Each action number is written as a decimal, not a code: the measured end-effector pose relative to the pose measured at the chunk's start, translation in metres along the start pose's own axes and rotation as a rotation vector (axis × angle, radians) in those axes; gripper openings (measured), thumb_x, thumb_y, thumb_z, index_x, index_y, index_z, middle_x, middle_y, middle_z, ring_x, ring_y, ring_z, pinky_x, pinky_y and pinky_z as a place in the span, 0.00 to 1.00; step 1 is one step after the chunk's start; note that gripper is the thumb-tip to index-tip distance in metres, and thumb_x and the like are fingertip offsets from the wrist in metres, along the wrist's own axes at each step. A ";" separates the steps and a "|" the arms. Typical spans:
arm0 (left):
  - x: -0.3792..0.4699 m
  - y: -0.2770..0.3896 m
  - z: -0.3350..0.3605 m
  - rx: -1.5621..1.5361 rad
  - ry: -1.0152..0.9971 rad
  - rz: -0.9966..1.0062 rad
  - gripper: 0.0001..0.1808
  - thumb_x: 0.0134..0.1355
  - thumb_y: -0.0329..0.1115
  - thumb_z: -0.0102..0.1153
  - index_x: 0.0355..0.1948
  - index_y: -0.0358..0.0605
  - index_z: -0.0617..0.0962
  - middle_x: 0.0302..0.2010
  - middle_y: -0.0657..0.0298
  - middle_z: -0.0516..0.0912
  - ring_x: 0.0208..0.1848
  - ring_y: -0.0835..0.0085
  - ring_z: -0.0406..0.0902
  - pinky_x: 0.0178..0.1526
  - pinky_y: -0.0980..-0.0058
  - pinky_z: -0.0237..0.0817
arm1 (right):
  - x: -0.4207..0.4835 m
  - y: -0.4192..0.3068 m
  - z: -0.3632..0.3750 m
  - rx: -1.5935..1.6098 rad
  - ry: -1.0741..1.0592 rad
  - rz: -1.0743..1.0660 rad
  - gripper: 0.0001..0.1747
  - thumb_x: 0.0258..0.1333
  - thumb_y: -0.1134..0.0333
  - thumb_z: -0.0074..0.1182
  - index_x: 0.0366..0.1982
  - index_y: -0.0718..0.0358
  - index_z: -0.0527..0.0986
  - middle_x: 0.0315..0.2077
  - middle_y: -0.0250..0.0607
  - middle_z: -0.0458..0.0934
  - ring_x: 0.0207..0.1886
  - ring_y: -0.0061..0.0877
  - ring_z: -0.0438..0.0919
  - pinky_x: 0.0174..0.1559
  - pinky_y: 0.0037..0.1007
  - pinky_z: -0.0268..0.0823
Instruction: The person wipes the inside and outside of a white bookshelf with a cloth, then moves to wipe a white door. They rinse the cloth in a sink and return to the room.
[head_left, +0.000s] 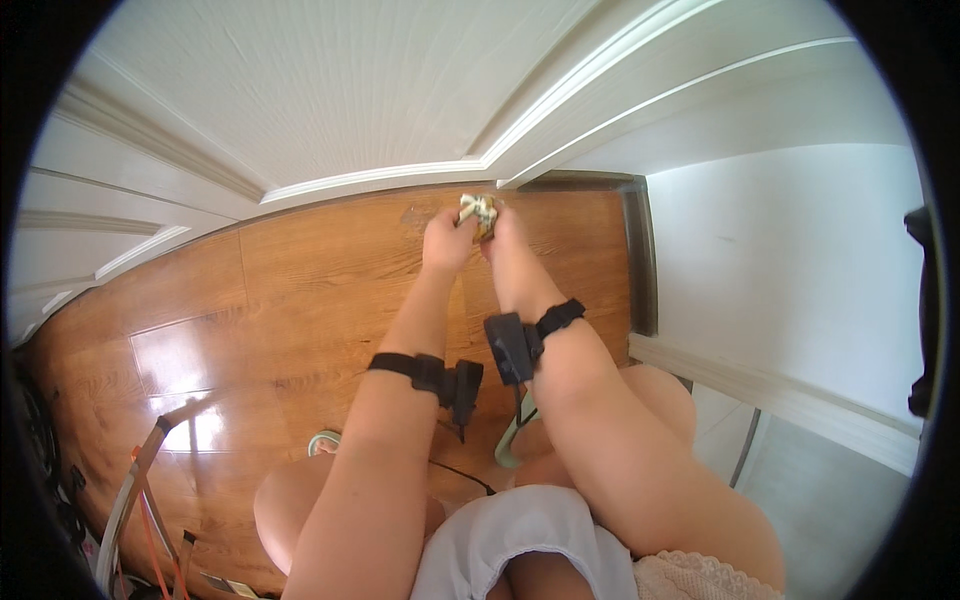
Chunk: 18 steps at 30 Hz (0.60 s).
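Observation:
A small crumpled cloth (480, 208), patterned in white, yellow and dark tones, is bunched between my two hands just above the floor. My left hand (448, 241) grips it from the left side. From the right, my right hand (505, 229) closes around it, though its fingers are mostly hidden. A shiny patch that looks wet (421, 215) marks the wood-look floor (315, 300) just left of the cloth. Both forearms reach forward, each with a black strapped-on device (511, 349) near the wrist.
A white panelled door (337, 90) stands directly ahead, near my hands. Dark baseboard (641, 255) borders the white wall (780, 277) on the right. A folding metal frame (129, 495) leans at lower left. Light green slippers (325, 439) are on my feet, and a black cable (461, 474) runs between my legs.

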<state>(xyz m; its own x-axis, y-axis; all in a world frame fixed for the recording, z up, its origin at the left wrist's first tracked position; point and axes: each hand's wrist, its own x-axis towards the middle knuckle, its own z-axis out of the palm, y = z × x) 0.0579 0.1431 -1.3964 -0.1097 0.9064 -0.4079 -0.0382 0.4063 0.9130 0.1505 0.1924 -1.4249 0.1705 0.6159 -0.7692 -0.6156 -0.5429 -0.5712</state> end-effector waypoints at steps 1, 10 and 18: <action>-0.005 -0.008 0.003 -0.173 0.049 -0.059 0.16 0.58 0.33 0.52 0.46 0.39 0.78 0.35 0.61 0.81 0.34 0.73 0.77 0.35 0.74 0.67 | -0.003 0.001 -0.008 -0.031 -0.085 -0.037 0.17 0.63 0.57 0.41 0.41 0.62 0.72 0.35 0.40 0.77 0.35 0.28 0.78 0.36 0.31 0.72; -0.004 -0.003 0.003 -0.512 0.269 0.139 0.17 0.61 0.34 0.43 0.51 0.43 0.72 0.48 0.62 0.74 0.51 0.73 0.70 0.50 0.71 0.60 | -0.054 -0.018 0.026 -0.597 -0.097 -0.331 0.18 0.51 0.69 0.58 0.44 0.63 0.69 0.37 0.39 0.75 0.39 0.26 0.75 0.34 0.31 0.70; -0.016 0.015 -0.031 -0.689 0.608 -0.173 0.14 0.61 0.37 0.47 0.47 0.46 0.72 0.38 0.67 0.76 0.37 0.77 0.73 0.38 0.77 0.59 | -0.073 -0.020 0.072 -0.104 0.018 -0.728 0.14 0.52 0.75 0.54 0.41 0.68 0.67 0.36 0.41 0.74 0.38 0.24 0.74 0.36 0.24 0.69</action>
<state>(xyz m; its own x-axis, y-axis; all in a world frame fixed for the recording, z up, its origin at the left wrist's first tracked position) 0.0287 0.1306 -1.3760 -0.5409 0.5443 -0.6412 -0.6615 0.1956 0.7240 0.0946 0.1993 -1.3365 0.5215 0.8320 -0.1892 -0.2661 -0.0521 -0.9625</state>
